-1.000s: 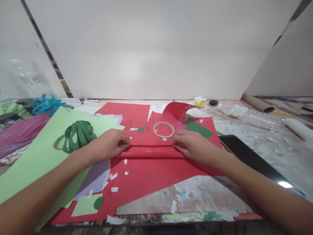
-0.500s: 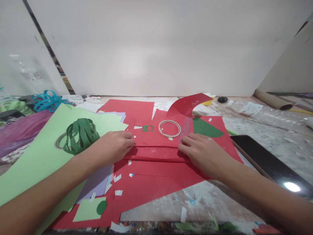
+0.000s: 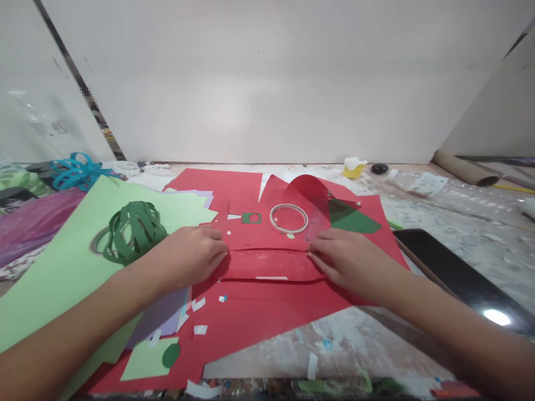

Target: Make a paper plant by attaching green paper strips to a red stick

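Note:
My left hand (image 3: 196,253) pinches the left end of a narrow folded piece of red paper (image 3: 263,264). At the other end, my right hand (image 3: 345,257) has its thumb and fingers closed on the same piece. The paper stretches level between both hands, above larger red sheets (image 3: 267,312). A thin white strip (image 3: 271,278) shows along its near edge. Just beyond it lies a pale tape ring (image 3: 288,218). Partly behind my right fingers is a clear pinkish ruler (image 3: 318,220). A green paper piece (image 3: 353,217) rests farther right.
Light green sheets (image 3: 54,278) with a bundle of dark green strips (image 3: 136,231) cover the left side. A dark phone (image 3: 455,278) lies at right. A curled red sheet (image 3: 307,189), a yellow tub (image 3: 354,169) and a cardboard tube (image 3: 466,169) are toward the back wall.
The folded red paper has tipped so its near face looks wider, and a white strip now shows on it. The red curl at the back has dropped, uncovering the yellow tub. Both hands barely moved.

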The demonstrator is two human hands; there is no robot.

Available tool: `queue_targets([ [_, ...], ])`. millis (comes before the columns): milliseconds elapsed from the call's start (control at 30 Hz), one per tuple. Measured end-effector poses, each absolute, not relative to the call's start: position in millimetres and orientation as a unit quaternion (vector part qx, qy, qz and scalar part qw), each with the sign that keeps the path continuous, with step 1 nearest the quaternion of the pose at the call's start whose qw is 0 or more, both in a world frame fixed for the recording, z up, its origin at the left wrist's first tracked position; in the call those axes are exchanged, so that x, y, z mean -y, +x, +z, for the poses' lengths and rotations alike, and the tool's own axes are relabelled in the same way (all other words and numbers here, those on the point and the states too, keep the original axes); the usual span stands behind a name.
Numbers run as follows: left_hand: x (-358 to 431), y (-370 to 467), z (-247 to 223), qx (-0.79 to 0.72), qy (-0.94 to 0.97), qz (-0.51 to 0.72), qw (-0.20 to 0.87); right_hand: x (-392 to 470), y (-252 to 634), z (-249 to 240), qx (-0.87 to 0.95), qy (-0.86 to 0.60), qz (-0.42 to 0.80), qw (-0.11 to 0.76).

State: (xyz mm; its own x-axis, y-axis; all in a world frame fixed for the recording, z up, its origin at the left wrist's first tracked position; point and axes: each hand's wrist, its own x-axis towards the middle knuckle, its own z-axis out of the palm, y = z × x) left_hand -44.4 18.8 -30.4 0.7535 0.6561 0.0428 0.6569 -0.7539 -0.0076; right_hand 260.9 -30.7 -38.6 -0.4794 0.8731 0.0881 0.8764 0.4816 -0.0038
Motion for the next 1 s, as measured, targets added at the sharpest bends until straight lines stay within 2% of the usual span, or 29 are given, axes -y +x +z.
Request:
queue_targets([
  [100,-23,-43,-31,0.382,-0.924,-0.018,-0.010,26,261,-35,0.837,-0.540,0.029,0.076],
  [300,-34,-47,-33,0.440,-0.885,-0.067,-0.138,14,264,-37,0.809,-0.562,0.114,0.127],
  [467,-36,-47,-32,0.432,-0.882,-0.076,-0.171,9,267,-40,0.822,-0.537,0.140,0.130],
  [633,-34,-45,-32,0.434,-0.882,-0.061,-0.173,12,267,-41,0.843,-0.515,0.104,0.119],
  [833,-35,-45,-36,0.394,-0.911,-0.065,-0.102,18,261,-39,0.855,-0.507,0.047,0.103],
  [1000,-36,-47,-41,0.369,-0.925,-0.067,-0.056,21,257,-38,0.880,-0.467,-0.056,0.073],
])
